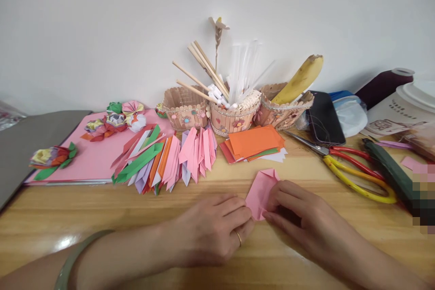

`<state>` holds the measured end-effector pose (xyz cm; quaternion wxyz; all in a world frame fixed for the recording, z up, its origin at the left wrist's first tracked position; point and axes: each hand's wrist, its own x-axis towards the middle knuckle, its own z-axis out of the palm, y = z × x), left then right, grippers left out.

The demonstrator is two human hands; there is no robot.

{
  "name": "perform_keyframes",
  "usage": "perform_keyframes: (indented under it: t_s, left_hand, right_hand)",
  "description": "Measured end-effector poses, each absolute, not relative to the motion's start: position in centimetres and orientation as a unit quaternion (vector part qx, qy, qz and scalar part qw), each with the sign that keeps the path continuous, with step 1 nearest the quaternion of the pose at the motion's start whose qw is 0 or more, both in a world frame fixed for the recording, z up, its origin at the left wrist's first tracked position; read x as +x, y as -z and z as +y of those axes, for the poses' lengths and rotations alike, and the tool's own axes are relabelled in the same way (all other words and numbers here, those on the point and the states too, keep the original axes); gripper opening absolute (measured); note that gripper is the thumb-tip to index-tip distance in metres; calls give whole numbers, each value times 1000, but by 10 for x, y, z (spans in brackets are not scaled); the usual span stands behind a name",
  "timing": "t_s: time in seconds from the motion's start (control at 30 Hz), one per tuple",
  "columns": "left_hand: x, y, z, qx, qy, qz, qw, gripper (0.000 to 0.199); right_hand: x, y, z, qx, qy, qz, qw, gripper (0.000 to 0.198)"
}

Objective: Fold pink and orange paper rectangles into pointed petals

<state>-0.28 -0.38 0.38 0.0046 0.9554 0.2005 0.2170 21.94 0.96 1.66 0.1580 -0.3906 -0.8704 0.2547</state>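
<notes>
A small pink paper (261, 192) with folded corners lies at a slant on the wooden table, between my two hands. My left hand (217, 226) is closed, its fingertips pressed on the paper's left edge; a ring is on one finger. The thumb and fingers of my right hand (302, 215) pinch the lower right edge of the same paper. Just beyond it is a stack of paper slips (256, 141), orange on top. To the left lie many folded paper strips (166, 158) in pink, green, orange, purple and white.
Folded paper flowers (117, 120) rest on pink sheets (91, 163). Decorated stick baskets (234, 118) stand by the wall, holding sticks, clear tubes and a banana (301, 79). At right are scissors (356, 163), a phone (324, 118), a dark green case (389, 172) and a lidded cup (404, 104).
</notes>
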Motion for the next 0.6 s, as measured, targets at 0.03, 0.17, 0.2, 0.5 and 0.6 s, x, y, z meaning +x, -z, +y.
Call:
perform_keyframes:
  t_s: [0.03,0.17,0.2,0.5,0.6]
  left_hand:
    - [-3,-3,-4,955,-220,200,4,25]
    - [-1,0,-6,957,-211,197,7,25]
    - [-1,0,-6,958,-205,202,12,25]
    - [4,2,-9,944,-210,245,72,26]
    - [4,4,-10,943,-200,253,79,27]
  right_hand:
    - [219,-16,9,-392,-256,-869,158,14]
    - [220,-15,9,-394,-255,-868,163,15]
    - [219,-15,9,-394,-252,-868,165,15]
    - [216,-16,9,-416,-235,-863,167,20]
    - [216,-15,9,-424,-236,-860,159,20]
